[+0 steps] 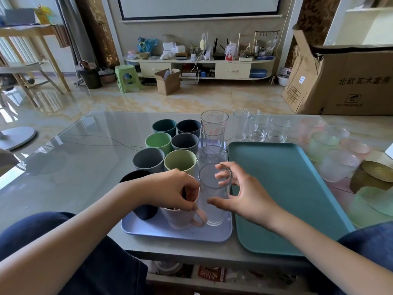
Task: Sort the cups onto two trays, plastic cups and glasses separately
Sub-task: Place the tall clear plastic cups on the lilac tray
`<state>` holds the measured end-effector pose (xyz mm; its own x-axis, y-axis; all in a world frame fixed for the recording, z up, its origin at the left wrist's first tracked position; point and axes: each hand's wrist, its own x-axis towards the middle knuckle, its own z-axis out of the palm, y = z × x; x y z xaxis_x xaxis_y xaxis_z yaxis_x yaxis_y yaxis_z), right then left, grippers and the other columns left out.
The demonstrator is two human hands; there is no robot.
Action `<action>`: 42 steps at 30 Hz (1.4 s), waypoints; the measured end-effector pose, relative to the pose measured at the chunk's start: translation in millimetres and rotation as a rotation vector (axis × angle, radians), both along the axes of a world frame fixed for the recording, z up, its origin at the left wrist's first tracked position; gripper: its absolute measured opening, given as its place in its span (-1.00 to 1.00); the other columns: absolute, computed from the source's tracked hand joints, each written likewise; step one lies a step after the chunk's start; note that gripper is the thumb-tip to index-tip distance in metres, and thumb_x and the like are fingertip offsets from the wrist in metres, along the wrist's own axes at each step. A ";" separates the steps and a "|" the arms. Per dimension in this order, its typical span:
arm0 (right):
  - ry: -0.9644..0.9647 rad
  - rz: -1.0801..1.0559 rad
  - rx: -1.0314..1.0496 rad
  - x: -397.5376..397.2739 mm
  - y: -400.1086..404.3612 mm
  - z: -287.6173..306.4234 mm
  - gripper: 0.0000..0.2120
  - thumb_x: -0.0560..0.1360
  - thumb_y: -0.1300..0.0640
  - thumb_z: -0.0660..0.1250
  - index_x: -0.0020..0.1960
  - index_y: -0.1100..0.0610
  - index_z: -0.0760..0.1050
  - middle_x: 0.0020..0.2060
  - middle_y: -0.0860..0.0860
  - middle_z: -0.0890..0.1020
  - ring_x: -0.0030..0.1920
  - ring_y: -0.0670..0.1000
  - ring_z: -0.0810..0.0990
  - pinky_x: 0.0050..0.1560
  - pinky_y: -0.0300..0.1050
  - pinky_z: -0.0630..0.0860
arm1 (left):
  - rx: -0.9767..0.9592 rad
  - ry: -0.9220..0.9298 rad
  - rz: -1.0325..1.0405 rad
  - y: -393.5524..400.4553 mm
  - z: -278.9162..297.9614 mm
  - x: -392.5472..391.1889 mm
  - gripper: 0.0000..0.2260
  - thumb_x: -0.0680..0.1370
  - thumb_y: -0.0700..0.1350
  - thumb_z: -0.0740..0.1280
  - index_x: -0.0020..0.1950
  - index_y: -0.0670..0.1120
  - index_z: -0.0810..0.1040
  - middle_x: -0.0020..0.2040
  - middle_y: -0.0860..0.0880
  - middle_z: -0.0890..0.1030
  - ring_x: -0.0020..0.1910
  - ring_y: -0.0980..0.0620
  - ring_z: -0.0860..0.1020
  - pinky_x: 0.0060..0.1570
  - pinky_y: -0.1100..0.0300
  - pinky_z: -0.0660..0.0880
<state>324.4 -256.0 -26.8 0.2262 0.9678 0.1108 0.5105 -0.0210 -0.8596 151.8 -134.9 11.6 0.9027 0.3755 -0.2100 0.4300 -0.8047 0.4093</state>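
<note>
Pink mug (180,218) pinched by left hand (170,188); right hand (244,194) curled round tall glass (213,211) on lilac tray (191,234).

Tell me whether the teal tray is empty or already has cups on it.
Empty. The teal tray shows only bare surface; the clear glasses stand on the table beyond its far edge.
</note>
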 end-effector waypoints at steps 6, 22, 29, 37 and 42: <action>0.006 0.036 -0.048 1.9 -0.3 1.9 -0.29 0.25 -0.02 0.58 0.26 -0.19 0.27 0.15 -0.14 0.50 0.16 -0.10 0.53 0.09 -0.12 0.56 | -0.058 0.013 0.004 0.2 3.0 -0.9 -0.89 0.43 -0.02 0.40 -0.25 0.02 0.50 -0.24 0.03 0.60 -0.31 0.14 0.51 -0.22 0.26 0.48; 0.059 0.095 -0.643 13.4 -39.0 4.1 -0.82 0.56 0.17 0.28 -0.20 0.21 0.48 -0.53 0.06 0.56 -0.58 0.00 0.57 -0.58 -0.22 0.49 | -0.270 -0.557 0.875 67.0 26.3 -86.1 -0.91 0.51 -0.14 0.36 -0.14 -0.15 0.58 -0.32 -0.07 0.58 -0.51 0.12 0.44 -0.60 0.35 0.29; -0.566 0.202 -0.395 -22.2 -45.2 -28.7 -0.85 0.47 0.02 0.36 0.04 -0.04 0.52 -0.30 -0.14 0.51 -0.16 -0.01 0.55 -0.16 -0.13 0.43 | -0.321 0.054 0.938 67.0 -43.0 -121.6 -0.90 0.54 -0.16 0.27 -0.04 -0.17 0.54 -0.21 -0.07 0.63 -0.37 0.02 0.60 -0.52 0.31 0.43; -0.836 0.254 -0.344 -27.9 -39.3 -45.6 -0.81 0.53 0.23 0.16 0.07 0.12 0.49 0.09 0.09 0.56 0.11 0.20 0.55 0.01 0.00 0.48 | -0.439 0.161 0.858 59.6 -69.6 -122.1 -0.81 0.57 -0.08 0.25 -0.07 -0.20 0.53 -0.33 -0.05 0.56 -0.42 0.04 0.59 -0.50 0.30 0.42; -0.832 0.264 -0.351 -24.2 -35.0 -48.0 -0.81 0.49 0.27 0.17 0.02 0.10 0.49 0.05 0.08 0.56 0.06 0.19 0.56 -0.02 -0.03 0.50 | -0.388 0.179 0.762 66.6 -76.5 -113.3 -0.83 0.54 -0.26 0.20 -0.25 -0.16 0.46 -0.51 -0.05 0.48 -0.57 0.07 0.49 -0.57 0.31 0.32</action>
<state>300.1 -291.0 -74.8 -0.0257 0.9853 -0.1692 0.9831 -0.0058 -0.1832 38.5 -68.3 -64.8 0.3763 0.7359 -0.5629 0.8784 -0.0902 0.4693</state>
